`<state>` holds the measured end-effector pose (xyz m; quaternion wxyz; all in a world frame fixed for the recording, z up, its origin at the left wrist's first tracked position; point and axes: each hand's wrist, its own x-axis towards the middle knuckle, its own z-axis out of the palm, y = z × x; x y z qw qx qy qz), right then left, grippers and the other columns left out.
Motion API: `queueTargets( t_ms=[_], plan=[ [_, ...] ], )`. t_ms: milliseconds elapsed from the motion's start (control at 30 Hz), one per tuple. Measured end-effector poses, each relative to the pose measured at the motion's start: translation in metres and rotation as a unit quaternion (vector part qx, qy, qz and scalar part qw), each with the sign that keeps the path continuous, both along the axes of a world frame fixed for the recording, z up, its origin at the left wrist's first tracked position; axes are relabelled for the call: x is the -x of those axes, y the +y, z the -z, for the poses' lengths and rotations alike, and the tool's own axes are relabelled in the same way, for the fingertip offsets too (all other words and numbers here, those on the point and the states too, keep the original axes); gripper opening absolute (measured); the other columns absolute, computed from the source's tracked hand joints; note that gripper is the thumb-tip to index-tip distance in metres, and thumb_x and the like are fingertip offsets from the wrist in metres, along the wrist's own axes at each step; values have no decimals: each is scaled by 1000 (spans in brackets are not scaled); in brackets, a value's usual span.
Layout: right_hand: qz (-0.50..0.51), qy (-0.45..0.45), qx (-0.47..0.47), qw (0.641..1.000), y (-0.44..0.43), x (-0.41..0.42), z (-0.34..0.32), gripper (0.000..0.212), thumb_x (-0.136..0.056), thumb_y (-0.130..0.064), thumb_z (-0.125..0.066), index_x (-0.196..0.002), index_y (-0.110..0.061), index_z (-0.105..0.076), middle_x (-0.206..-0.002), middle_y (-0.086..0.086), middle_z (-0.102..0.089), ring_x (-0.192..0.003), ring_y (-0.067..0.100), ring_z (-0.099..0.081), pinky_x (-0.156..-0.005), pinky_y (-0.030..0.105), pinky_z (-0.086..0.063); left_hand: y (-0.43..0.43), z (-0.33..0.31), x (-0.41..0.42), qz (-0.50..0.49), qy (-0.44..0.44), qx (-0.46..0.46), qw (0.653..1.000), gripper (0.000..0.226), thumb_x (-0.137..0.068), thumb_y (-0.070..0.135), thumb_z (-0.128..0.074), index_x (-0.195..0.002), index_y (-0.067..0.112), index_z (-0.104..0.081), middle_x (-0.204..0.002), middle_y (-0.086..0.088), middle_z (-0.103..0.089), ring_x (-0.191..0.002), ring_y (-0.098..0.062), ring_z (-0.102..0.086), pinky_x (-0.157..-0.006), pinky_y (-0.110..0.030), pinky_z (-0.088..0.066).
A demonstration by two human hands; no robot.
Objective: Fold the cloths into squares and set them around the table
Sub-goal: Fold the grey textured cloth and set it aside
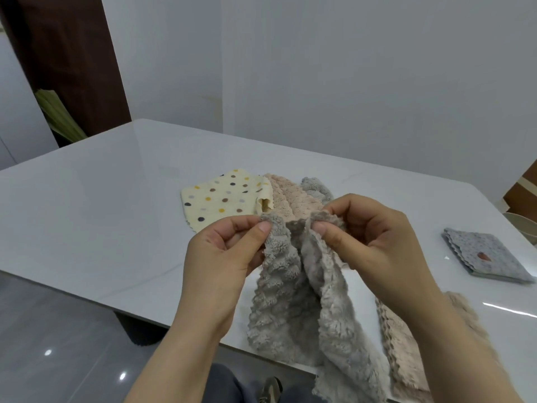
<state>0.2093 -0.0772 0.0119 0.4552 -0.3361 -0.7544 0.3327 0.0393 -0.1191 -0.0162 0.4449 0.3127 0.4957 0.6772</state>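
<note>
Pinching grey fluffy cloth (pixel 290 286) w/ left grip (pixel 220 257) at one top corner, thumb vs forefinger. Same w/ right grip (pixel 377 245) at the other top corner, close beside. Hanging from there in loose folds, down past near edge of white counter (pixel 101 213).

Behind the grips, in an overlapping pile on counter: cream polka-dot cloth (pixel 220 199) at left, pinkish-beige fluffy cloth (pixel 287 199) in middle, part-hidden grey cloth (pixel 316 190) at back right.

Under right forearm, by near edge: beige scallop-edged cloth (pixel 401 338), right beside the held one.

Far right, well apart: folded grey-blue square (pixel 488 257), flat, small reddish mark on top.

Just past it at frame edge: pale curved rim (pixel 523 225), poss. a bowl; inside not visible.
</note>
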Motion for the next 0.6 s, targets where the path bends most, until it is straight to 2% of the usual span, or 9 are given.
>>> queueTargets(
  t_ms=[67, 100, 200, 367, 500, 600],
  plan=[
    [6, -19, -33, 999, -2, 3, -9, 10, -80, -25, -74, -75, -21, -67, -52, -11, -49, -48, 5, -40, -49, 17, -34, 0, -4, -1, -2, 12, -8, 1000, 4, -79, 11, -72, -82, 14, -73, -83, -22, -70, -74, -24, -61, -67, -23, -58],
    [4, -27, -39, 999, -3, 4, -13, 9, -80, -25, -74, -75, -21, -67, -54, -10, -54, -48, 7, -45, -48, 20, -38, 0, -5, -2, 0, 18, -11, 1000, 5, -79, 11, -71, -83, 13, -73, -84, -21, -71, -74, -24, -63, -68, -23, -58],
    [1, -64, -42, 997, -5, 6, -18, 7, -84, -23, -73, -78, -22, -69, -65, 0, -66, -58, 18, -61, -56, 38, -52, -2, -6, -6, 13, 14, -15, 1000, 8, -80, 10, -70, -87, 10, -73, -80, -13, -74, -76, -22, -69, -72, -27, -59],
    [0, -108, -24, 994, -6, 6, -15, 13, -90, -26, -65, -78, -25, -68, -62, -1, -62, -53, 13, -51, -50, 26, -42, -7, -5, -10, 31, -6, -25, 999, 9, -80, 8, -68, -89, 7, -73, -79, -10, -75, -76, -20, -72, -70, -25, -58],
    [-10, -139, -5, 990, -5, 7, -14, 15, -88, -31, -66, -74, -24, -68, -61, 3, -63, -56, 23, -56, -52, 35, -44, -8, -6, -10, 44, -17, -35, 998, 7, -81, 5, -66, -86, 4, -72, -78, -11, -75, -74, -21, -73, -69, -25, -59],
    [-27, -165, -1, 986, -4, 8, -15, 16, -86, -33, -67, -74, -23, -67, -59, 6, -59, -53, 20, -49, -50, 30, -40, -10, -6, -9, 54, -1, -43, 998, 8, -81, 6, -66, -85, 2, -72, -79, -12, -75, -76, -23, -73, -70, -27, -59]
  ],
)
